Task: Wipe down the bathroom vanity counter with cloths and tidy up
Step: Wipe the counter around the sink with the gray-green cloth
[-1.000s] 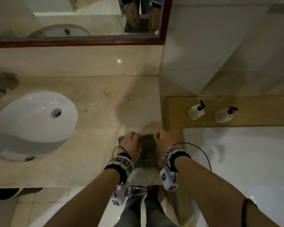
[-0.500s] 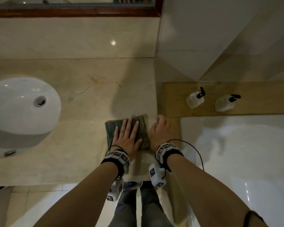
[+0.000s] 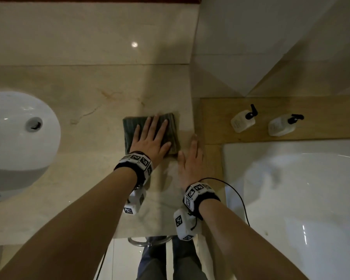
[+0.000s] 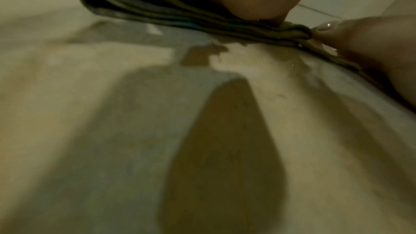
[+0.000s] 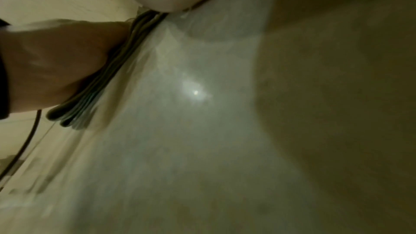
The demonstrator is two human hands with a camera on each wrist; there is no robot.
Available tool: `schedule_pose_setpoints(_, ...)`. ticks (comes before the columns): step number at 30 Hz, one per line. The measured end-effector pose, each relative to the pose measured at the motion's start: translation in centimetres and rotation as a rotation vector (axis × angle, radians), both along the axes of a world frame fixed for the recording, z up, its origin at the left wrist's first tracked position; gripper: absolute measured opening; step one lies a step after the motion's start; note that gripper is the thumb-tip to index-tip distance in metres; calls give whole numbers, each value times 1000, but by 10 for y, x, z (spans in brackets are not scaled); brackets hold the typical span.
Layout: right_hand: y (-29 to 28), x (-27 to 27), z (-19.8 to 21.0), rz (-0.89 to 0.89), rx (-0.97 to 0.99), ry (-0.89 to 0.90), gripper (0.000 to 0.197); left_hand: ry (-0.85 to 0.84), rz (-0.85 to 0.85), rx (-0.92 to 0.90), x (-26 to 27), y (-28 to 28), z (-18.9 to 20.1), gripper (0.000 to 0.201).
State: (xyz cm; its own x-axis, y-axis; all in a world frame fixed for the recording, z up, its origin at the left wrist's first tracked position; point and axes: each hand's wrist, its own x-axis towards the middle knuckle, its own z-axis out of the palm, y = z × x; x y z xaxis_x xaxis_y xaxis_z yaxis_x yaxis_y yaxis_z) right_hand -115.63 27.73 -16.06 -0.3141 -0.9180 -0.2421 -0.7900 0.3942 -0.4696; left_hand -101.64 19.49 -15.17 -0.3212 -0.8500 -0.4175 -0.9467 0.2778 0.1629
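Left hand (image 3: 150, 138) flattens cloth (image 3: 129, 128).

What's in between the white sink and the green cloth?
Only bare beige counter, with faint brownish marks in the stone, lies between the sink and the folded cloth in the head view.

The folded cloth (image 3: 171, 128) lies on the vanity counter (image 3: 89, 158), near its right edge, w/ the left hand (image 3: 150, 138) flat on top. The right hand (image 3: 190, 158) lies flat on the counter just right of the cloth. The sink basin (image 3: 18, 134) is far left. Right of the counter is a ledge (image 3: 321, 110) w/ two pump bottles (image 3: 242, 121) (image 3: 282, 126) side by side; the bathtub (image 3: 291, 199) is in front of it.
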Motion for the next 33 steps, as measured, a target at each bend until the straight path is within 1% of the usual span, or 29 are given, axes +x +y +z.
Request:
schedule_pose_setpoints(3,1,1,2,-11,-32,-37,65,4,-4,-1,1,2,2,66)
schedule_pose_setpoints(6,1,-2,4,-3,22,-83,66,5,-9,4,3,12,4,67)
schedule_pose_setpoints(9,5,-4,7,25,20,-74,72,-10,-22,9,8,35,6,67)
schedule_pose_setpoints(15,15,-3,9,51,25,16,72,-42,-14,46,13,93,8,69)
schedule_pose_setpoints(19,15,-1,6,3,-6,-63,76,-38,27,48,8,119,5,71)
schedule_pose_setpoints(21,16,-1,5,-4,-5,-96,77,-41,31,52,7,121,5,71)
schedule_pose_setpoints(29,16,-1,5,-23,-24,-135,77,-27,34,49,7,118,3,71)
schedule_pose_setpoints(33,13,-1,6,-25,1,-116,78,-22,28,49,5,104,3,70)
